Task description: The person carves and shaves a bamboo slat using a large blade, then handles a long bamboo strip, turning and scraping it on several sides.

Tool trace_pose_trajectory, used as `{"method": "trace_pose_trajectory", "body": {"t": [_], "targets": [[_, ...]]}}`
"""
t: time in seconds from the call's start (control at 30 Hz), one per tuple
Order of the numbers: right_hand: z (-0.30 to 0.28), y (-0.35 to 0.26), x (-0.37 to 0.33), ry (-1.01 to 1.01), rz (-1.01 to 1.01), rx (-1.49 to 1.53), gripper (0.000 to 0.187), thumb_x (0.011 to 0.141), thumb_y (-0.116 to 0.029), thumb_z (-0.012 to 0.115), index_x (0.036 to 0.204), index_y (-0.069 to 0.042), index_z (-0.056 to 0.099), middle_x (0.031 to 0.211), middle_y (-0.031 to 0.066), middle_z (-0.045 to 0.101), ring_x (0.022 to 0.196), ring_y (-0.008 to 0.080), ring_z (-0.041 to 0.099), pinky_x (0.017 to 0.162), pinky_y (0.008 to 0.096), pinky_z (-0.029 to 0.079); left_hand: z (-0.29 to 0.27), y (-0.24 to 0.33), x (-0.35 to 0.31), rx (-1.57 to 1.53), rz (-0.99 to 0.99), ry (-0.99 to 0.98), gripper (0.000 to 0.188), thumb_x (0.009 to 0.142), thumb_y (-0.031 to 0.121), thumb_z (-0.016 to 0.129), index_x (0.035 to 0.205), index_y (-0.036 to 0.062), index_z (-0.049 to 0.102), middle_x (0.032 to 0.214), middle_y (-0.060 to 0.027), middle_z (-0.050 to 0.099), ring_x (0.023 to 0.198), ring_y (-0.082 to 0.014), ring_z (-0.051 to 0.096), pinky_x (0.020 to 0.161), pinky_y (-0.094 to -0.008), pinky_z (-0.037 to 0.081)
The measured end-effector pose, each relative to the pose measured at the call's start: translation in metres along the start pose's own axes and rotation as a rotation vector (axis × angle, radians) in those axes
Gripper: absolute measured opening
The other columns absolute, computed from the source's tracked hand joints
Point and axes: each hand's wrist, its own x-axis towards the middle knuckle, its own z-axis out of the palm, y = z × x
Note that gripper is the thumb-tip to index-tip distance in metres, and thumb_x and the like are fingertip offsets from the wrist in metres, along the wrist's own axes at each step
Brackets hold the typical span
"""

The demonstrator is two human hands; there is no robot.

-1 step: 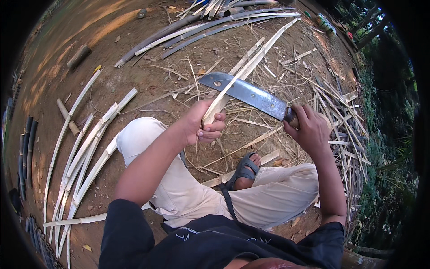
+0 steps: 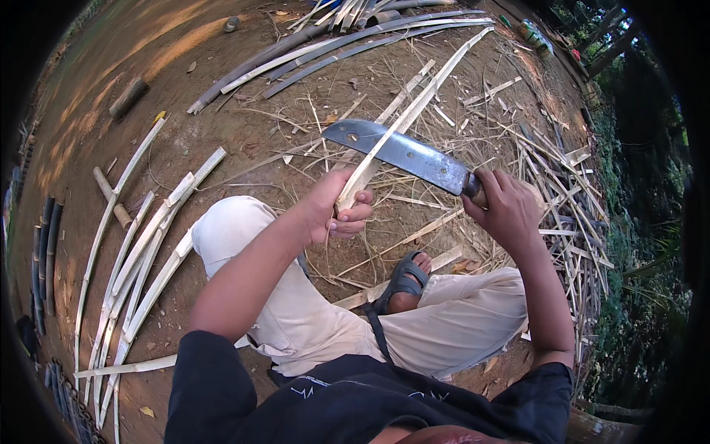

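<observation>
head view: left hand (image 2: 330, 200) is curling snugly round the near end of a pretty long, pale, slightly bowed bamboo strip (image 2: 414, 110), which is crossing over the big grey knife (image 2: 423, 160) that the right hand (image 2: 512, 205) is gripping by its handle (image 2: 478, 197).

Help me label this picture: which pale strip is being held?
The long strip gripped at its near end by the left fingers and slanting across the knife. The other strips lie on the ground.
</observation>
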Motion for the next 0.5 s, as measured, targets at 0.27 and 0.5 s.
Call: {"method": "trace_pose_trajectory", "body": {"t": [0.27,0.5], "targets": [[0.073,0.057,0.052,-0.264,0.306,-0.039,0.038,0.095,-0.041,0.058,0.103,-0.005,0.055,0.087,0.0159,0.069,0.076,0.0328,0.07,0.068,0.0451,0.055,0.007,-0.018,0.01,0.095,0.014,0.101,0.049,0.106,0.045,0.022,0.072,0.0139,0.041,0.041,0.0006,0.036,0.027,-0.0085,0.027,0.026,-0.0242,0.018],[0.089,0.027,0.053,-0.388,0.259,0.109,0.037,0.093,-0.038,0.059,0.106,-0.004,0.055,0.083,0.0165,0.069,0.079,0.0361,0.069,0.072,0.0464,0.055,0.0,-0.031,-0.004,0.046,0.008,0.239,0.054,0.103,0.057,0.029,0.094,0.0085,0.051,0.057,0.0012,0.043,0.04,-0.0118,0.042,0.036,-0.0248,0.032]]}}
